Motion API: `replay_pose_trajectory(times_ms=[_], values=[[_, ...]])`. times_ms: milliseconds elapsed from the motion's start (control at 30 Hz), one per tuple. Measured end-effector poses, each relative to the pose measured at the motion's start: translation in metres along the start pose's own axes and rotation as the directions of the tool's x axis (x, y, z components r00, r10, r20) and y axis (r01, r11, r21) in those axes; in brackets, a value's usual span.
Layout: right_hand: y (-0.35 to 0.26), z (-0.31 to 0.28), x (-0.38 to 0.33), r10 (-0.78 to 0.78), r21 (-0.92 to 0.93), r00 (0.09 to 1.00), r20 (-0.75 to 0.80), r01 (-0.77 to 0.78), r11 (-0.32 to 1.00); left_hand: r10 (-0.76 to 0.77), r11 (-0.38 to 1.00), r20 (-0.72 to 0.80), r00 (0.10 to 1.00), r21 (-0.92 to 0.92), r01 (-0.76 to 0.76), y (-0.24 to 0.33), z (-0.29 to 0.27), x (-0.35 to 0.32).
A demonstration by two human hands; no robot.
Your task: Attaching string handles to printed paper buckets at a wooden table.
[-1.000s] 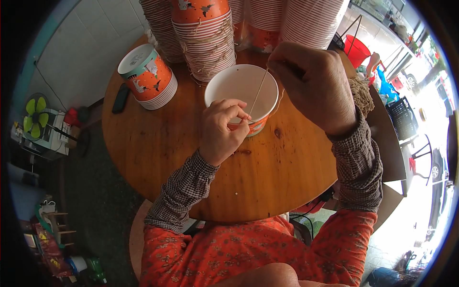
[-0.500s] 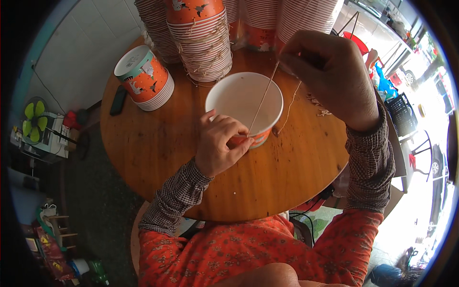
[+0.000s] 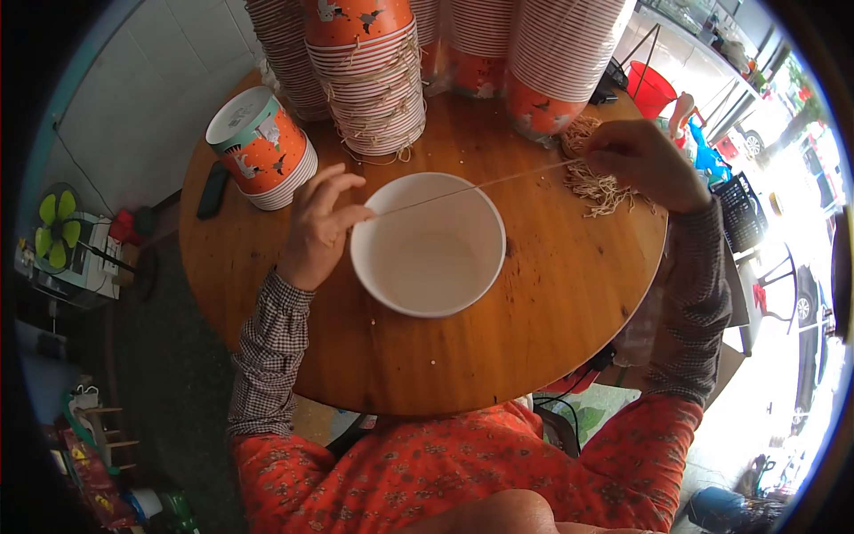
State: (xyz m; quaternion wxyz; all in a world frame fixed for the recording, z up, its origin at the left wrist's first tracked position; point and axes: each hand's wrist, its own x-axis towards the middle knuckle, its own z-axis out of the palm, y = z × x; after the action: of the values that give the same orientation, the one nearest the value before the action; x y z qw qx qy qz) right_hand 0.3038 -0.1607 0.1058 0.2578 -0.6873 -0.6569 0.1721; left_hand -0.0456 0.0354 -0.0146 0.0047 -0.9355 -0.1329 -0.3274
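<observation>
A white paper bucket (image 3: pixel 428 245) stands upright in the middle of the round wooden table (image 3: pixel 543 311). A thin tan string (image 3: pixel 471 188) is stretched taut across its open mouth. My left hand (image 3: pixel 322 222) pinches the string's left end at the bucket's left rim. My right hand (image 3: pixel 642 163) pinches the other end, out to the right above a pile of loose tan strings (image 3: pixel 598 189).
Tall stacks of orange-and-white paper buckets (image 3: pixel 365 62) with string handles line the table's far edge. A short stack lying on its side (image 3: pixel 262 147) and a dark phone (image 3: pixel 213 190) sit at the left. A red bucket (image 3: pixel 652 89) and a green fan (image 3: pixel 55 233) stand beyond the table.
My right hand swung from above the bucket out to the right, pulling the string tight. My left hand shifted from the bucket's front rim to its left rim.
</observation>
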Motion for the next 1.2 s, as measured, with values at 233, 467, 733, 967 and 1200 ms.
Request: replay_pose_trajectory(times_ms=[233, 467, 733, 967, 1200], values=[[-0.012, 0.079, -0.006, 0.242, 0.743, 0.967, -0.075, -0.108, 0.661, -0.183, 0.950, -0.274, 0.944, -0.296, 0.098, 0.052, -0.007, 0.008], [-0.056, 0.116, 0.012, -0.068, 0.989, 0.990, 0.121, -0.126, -0.079, -0.261, 0.455, 0.248, 0.933, -0.821, 0.345, 0.107, -0.004, 0.024], [-0.037, 0.132, 0.005, -0.037, 0.968, 0.995, 0.091, -0.098, -0.233, -0.192, -0.268, 0.704, 0.684, -0.708, 0.653, 0.101, -0.013, 0.021], [-0.044, 0.142, -0.027, 0.267, 0.709, 0.824, -0.499, 0.211, 0.673, -0.165, 0.183, 0.547, 0.820, -0.800, 0.571, 0.120, -0.008, 0.032], [-0.061, 0.144, -0.053, 0.150, 0.898, 0.988, -0.023, -0.046, 0.438, -0.142, 0.540, 0.468, 0.873, -0.703, 0.464, 0.128, -0.018, 0.048]])
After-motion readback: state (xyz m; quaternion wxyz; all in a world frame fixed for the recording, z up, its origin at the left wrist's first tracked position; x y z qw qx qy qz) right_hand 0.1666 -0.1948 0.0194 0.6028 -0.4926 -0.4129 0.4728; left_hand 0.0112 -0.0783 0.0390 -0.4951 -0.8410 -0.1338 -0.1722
